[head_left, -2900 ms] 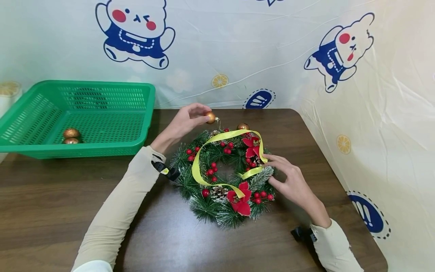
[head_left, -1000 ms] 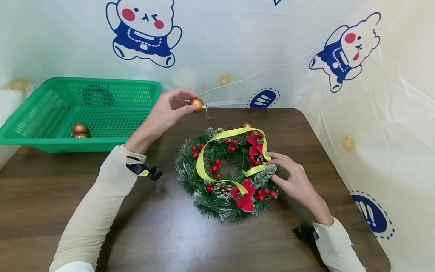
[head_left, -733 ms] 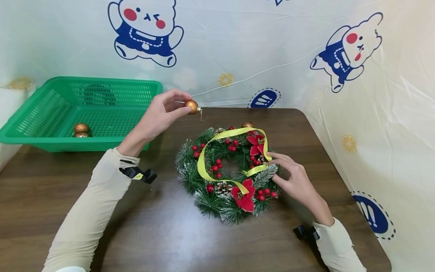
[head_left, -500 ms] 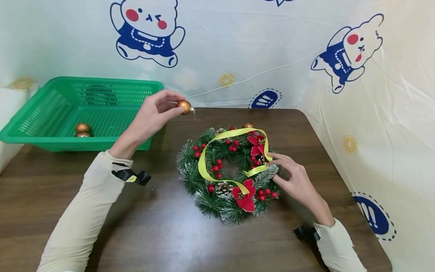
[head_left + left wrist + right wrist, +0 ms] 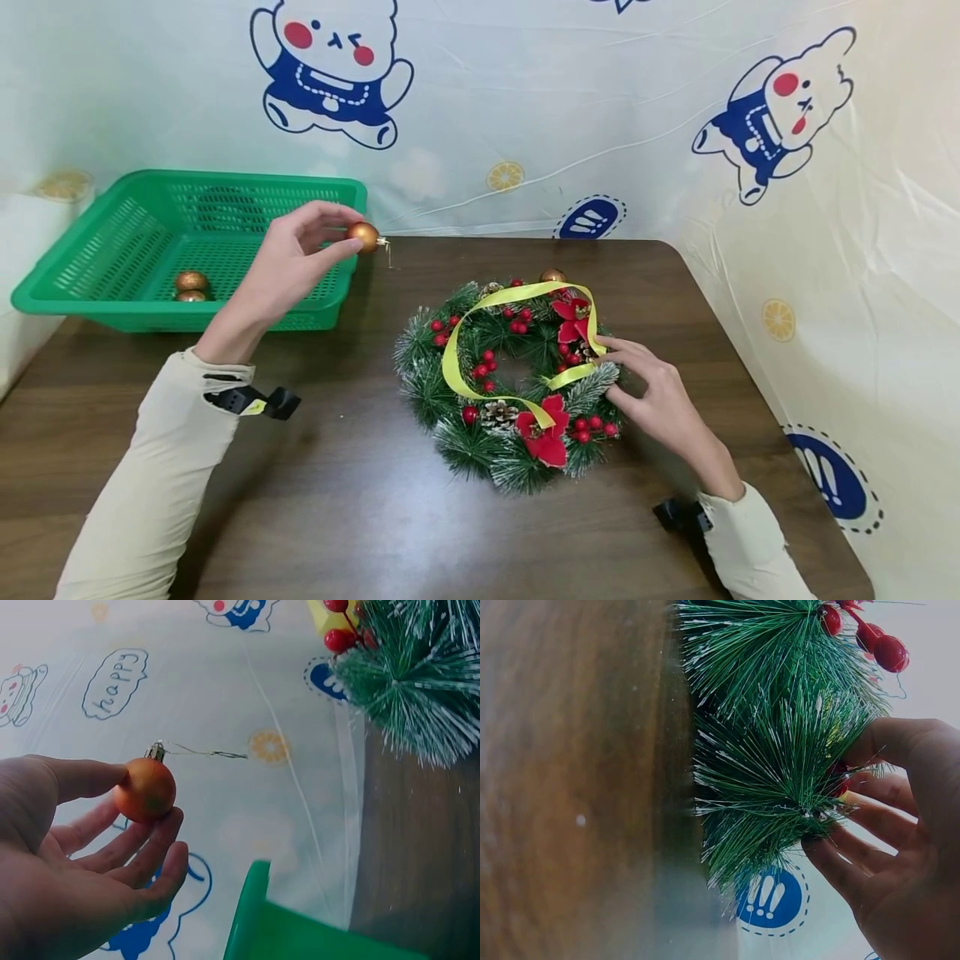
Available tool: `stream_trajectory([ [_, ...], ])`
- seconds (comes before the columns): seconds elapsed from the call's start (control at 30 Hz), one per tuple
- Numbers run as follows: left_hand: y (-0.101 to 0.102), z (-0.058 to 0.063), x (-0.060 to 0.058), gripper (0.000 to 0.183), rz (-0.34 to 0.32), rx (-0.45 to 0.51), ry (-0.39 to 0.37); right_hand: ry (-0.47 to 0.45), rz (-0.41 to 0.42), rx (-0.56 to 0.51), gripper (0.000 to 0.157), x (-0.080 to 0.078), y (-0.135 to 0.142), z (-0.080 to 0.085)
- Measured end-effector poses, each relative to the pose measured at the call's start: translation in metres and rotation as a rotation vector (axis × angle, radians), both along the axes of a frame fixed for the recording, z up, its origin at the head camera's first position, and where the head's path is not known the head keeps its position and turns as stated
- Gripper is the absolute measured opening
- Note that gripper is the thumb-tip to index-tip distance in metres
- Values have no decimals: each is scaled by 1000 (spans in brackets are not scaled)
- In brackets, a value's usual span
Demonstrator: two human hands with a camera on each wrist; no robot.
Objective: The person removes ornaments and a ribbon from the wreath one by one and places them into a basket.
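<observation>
My left hand (image 5: 288,258) pinches a small gold Christmas ball (image 5: 363,237) between thumb and fingertips, just right of the green basket's near side. A thin loop of string trails from the ball's metal cap in the left wrist view. The Christmas wreath (image 5: 457,446) lies on the table, with red berries, red flowers, pine cones and a loose yellow ribbon (image 5: 452,367). At its right edge my right hand (image 5: 663,400) holds the wreath, thumb and fingers around the green needles. Another gold ball (image 5: 553,276) sits at the wreath's back edge, partly hidden.
At the back left stands the green plastic basket (image 5: 187,307), with two gold balls (image 5: 191,282) inside. A patterned white sheet (image 5: 465,83) hangs behind the brown table (image 5: 375,533) and along its right side.
My left hand has drawn the gold ball away from the wreath's back, leftward to the basket's right edge. The right hand stays at the wreath; the head view has shifted slightly.
</observation>
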State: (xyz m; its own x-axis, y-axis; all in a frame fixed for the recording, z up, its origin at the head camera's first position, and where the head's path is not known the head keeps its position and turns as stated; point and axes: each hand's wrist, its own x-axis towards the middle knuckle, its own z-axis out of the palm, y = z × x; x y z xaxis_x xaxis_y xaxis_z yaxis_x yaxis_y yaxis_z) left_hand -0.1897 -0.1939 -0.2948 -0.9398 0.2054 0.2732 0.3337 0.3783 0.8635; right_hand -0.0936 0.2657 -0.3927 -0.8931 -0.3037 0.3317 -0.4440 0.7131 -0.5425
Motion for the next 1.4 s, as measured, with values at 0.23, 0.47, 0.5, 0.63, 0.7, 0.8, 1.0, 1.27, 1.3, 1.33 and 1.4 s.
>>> stream_trajectory([
  [0.23,-19,0,5,37,68,-28,12,-1,1,5,32,1,1,-1],
  [0.47,-38,-1,8,39,125,-11,-6,-4,-2,9,32,0,3,-1],
  [0.5,-41,-1,8,38,127,-4,-8,-4,-3,9,32,0,3,-1],
  [0.63,-49,1,8,37,132,16,-16,-5,-5,9,32,1,4,-1],
  [0.7,-52,2,8,38,139,7,-25,-6,-4,7,32,1,3,-1],
  [0.8,-58,0,8,38,158,-23,-44,-9,2,6,32,1,3,-1],
  [1.0,-68,-6,2,38,177,-58,-70,-1,10,9,32,0,1,0],
  [1.27,-81,-15,-7,40,190,-126,-104,5,1,14,32,-1,0,0],
  [1.3,-82,-16,-8,40,188,-136,-105,4,-1,15,32,-1,0,-1],
  [1.33,-84,-18,-9,40,183,-140,-106,3,-2,14,32,-1,0,-1],
  [1.4,-86,-19,-10,40,173,-145,-109,3,-2,12,32,-1,0,-1],
])
